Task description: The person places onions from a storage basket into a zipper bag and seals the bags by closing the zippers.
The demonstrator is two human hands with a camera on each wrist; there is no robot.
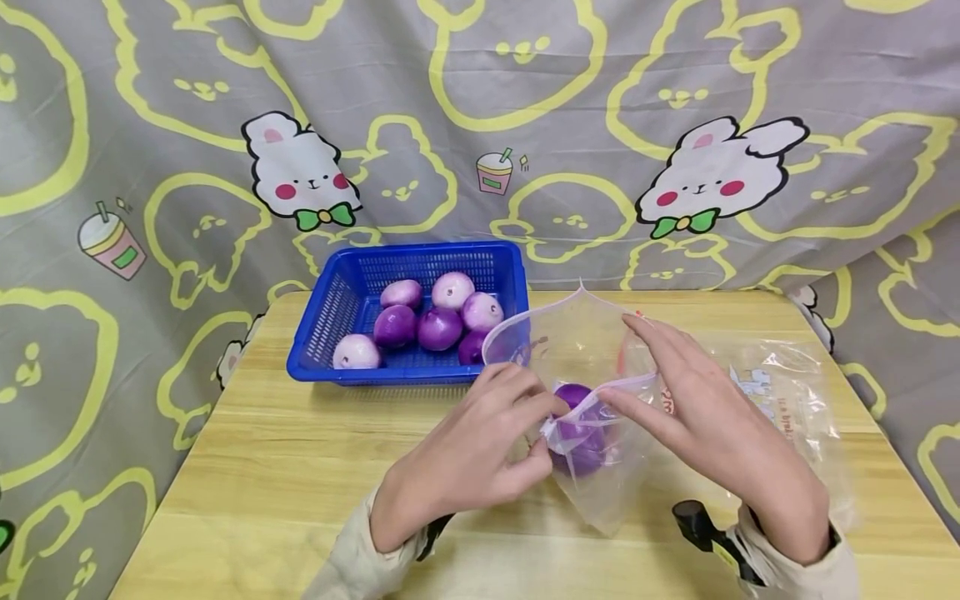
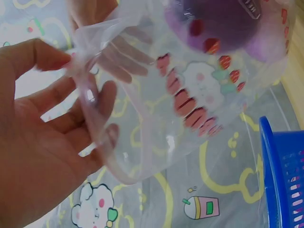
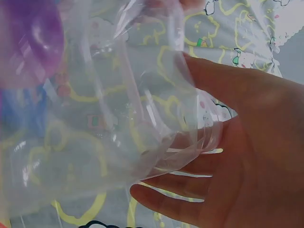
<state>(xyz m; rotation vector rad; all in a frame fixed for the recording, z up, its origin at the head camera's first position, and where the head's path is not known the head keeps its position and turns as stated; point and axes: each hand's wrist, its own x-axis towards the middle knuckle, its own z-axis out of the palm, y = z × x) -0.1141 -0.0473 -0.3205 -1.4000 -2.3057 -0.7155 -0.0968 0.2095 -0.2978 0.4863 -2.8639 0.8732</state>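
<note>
A clear zip bag (image 1: 577, 329) with a pale pink rim stands with its mouth spread. Purple onions (image 1: 581, 454) show through its lower part. At the near corner of the rim, my left hand (image 1: 472, 442) pinches the bag's edge between thumb and fingers. My right hand (image 1: 712, 408) touches the right side of the mouth, its thumb at the near edge and its fairly straight fingers toward the far edge. The left wrist view shows strawberry prints (image 2: 183, 100) on the plastic. Through the bag, the right wrist view shows a purple onion (image 3: 35, 40).
A blue plastic basket (image 1: 390, 375) sits behind and left of the bag, with several purple and pale onions (image 1: 440, 329) inside. Another clear printed bag (image 1: 795, 392) lies flat at the right of the wooden table (image 1: 300, 483). A patterned cloth (image 1: 420, 67) hangs behind.
</note>
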